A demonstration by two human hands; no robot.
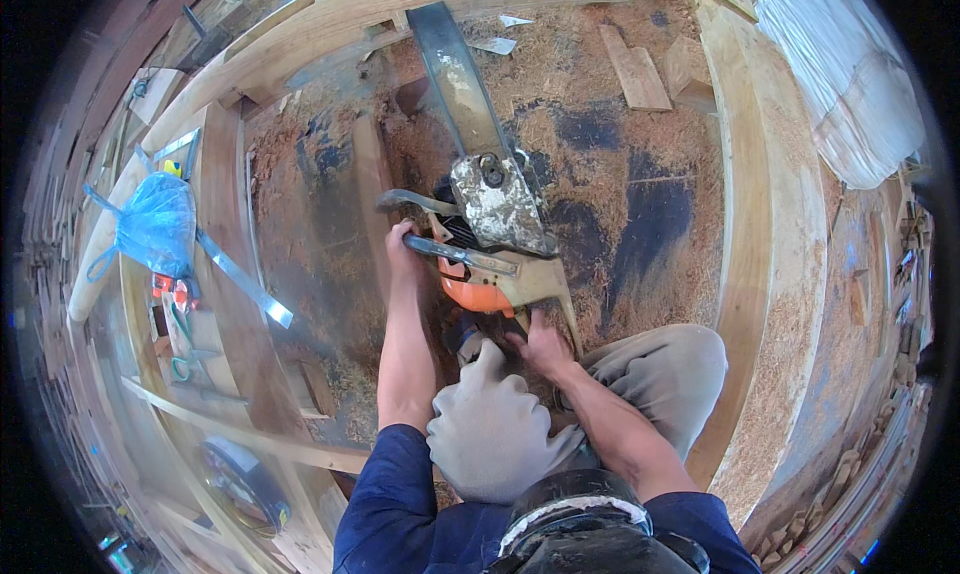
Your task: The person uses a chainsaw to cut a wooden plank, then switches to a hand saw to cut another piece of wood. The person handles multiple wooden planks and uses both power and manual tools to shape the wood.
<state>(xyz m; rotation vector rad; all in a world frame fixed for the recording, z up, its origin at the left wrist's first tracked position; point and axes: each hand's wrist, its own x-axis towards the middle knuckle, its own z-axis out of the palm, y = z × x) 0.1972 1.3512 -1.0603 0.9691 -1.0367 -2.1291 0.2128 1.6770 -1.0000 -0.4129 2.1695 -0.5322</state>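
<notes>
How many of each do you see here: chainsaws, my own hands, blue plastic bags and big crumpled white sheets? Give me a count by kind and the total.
Chainsaw: 1
Hands: 2 (left hand, right hand)
Blue plastic bag: 1
Crumpled white sheet: 1
Total: 5

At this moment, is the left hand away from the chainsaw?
No, the left hand is closed around the front handle of the chainsaw.
</notes>
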